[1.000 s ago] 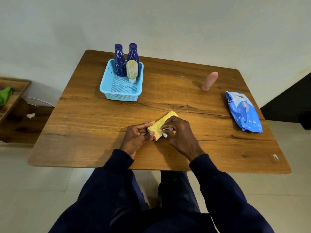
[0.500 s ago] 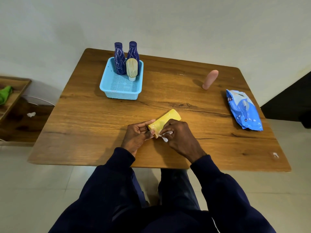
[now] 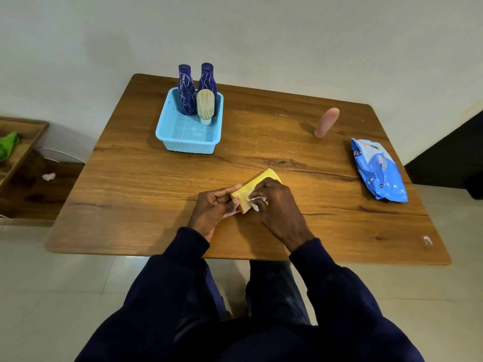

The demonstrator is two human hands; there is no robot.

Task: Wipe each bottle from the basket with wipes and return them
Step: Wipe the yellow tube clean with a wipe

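Standing in the blue basket (image 3: 188,148) — three bottles (image 3: 187,93), apparently upright.

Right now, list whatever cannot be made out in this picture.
Head view:
- Yellow bottle: near end covered by the left hand and right hand.
- Wipe: mostly tucked under the right hand's fingers.
- Rear blue bottle: lower body behind the cream bottle.
- Pack: print too small to read.

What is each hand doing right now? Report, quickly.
Left hand: holds the near end of the bottle.
Right hand: pinches a wipe, pressed on the bottle.
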